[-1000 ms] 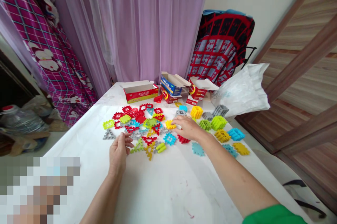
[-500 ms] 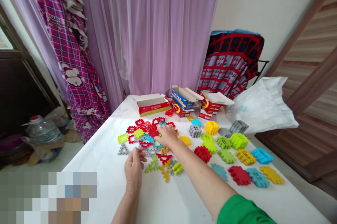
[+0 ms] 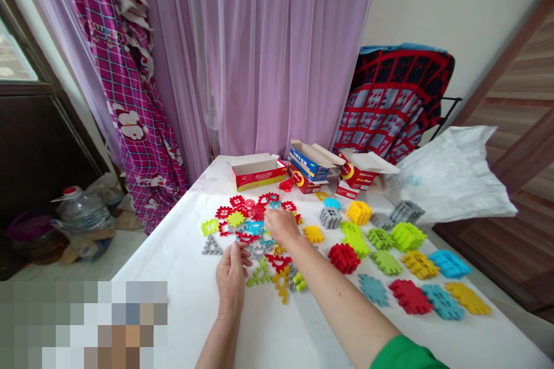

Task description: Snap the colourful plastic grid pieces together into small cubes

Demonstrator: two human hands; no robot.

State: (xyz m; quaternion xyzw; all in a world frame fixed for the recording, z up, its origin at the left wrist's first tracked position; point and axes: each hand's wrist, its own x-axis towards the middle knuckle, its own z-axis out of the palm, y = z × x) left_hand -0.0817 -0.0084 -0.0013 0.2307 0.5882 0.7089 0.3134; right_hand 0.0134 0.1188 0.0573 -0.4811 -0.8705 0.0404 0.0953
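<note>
Loose flat plastic building pieces with notched edges lie in a mixed pile at the middle of the table. My right hand (image 3: 282,227) reaches into its right side, fingers curled down; what they hold, if anything, is hidden. Just left of those fingers are red pieces (image 3: 258,213) and blue pieces (image 3: 254,227). My left hand (image 3: 231,271) rests at the near edge, loosely curved with thumb and fingers apart, and nothing shows in it. Beside it are a grey triangular piece (image 3: 212,246) and a green triangular piece (image 3: 259,272). A yellow triangular piece (image 3: 281,283) lies nearer me.
Stacks sorted by colour stand on the right, among them a red stack (image 3: 344,258), a yellow stack (image 3: 359,213) and a green stack (image 3: 408,236). Behind are an open red box (image 3: 259,175), a blue box (image 3: 308,162) and a white bag (image 3: 454,175).
The view has shifted slightly, moving the scene rightward. My right hand's fingers have curled in more over the pile. My left hand keeps its place at the near edge.
</note>
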